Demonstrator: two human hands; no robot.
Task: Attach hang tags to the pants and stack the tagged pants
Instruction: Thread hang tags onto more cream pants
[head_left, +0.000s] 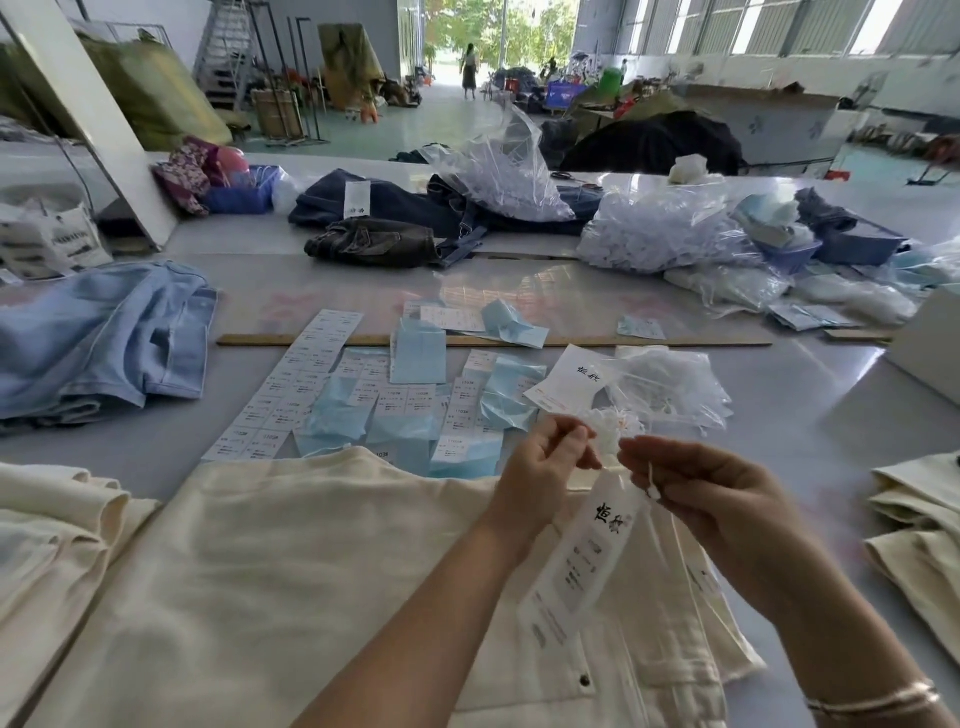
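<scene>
Cream pants lie spread flat closest to us, and everything else is best placed from them. Just above their far right corner the person holds both hands up, and a white hang tag with black brush lettering dangles between them, hanging over the right side of the pants.

My guess is that this is the threading step: the tag is being readied on its string, not yet fixed to the garment. The next move probably calls for bringing the string down to a belt loop or buttonhole near the waistband (a dark button shows low on the pants), looping it through and snapping it closed.

As for the grip: the left hand has its fingers curled in, pinching what looks like the top of the tag or the end of the string; I cannot tell which. The right hand is likewise curled, pinching the thin white string between thumb and forefinger.

Beyond the pants lie rows of printed labels and pale blue tag sleeves. To their right sits a stack of folded cream pants, and to their left another cream pile.
</scene>
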